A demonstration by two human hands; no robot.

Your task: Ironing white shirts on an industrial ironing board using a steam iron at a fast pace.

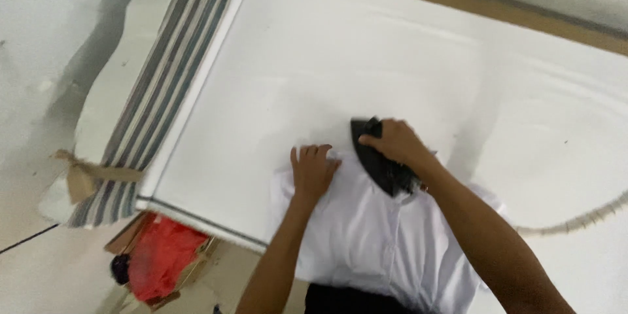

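Below, the right hand (396, 144) is closed around the handle of a black iron (383, 167), its fingers (371, 139) curled over the top so that the handle itself is hidden; the iron's soleplate lies flat on a white shirt (376, 235), pointed nose toward the far-left side of the view and broad heel toward the person; the left hand (313, 171) lies just beside the iron, palm down on the same shirt, fingers spread flat and holding nothing, pressing the cloth near its upper edge; both forearms reach in from the bottom of the view, the right one crossing over the shirt's right shoulder area.

The shirt is spread at the near edge of a desk covered in a white sheet (366, 59), part of it hanging over the edge toward the person; a row of buttons runs down its middle; a pale braided cord (579, 221) runs across the sheet to the right edge of the view, though where it joins the iron cannot be seen.

Along the left side a striped grey and white cloth (170, 72) drapes over the padding, tied with a tan strip (85, 175); on the floor beneath the corner sits a cardboard box (134, 232) holding something red (163, 252).
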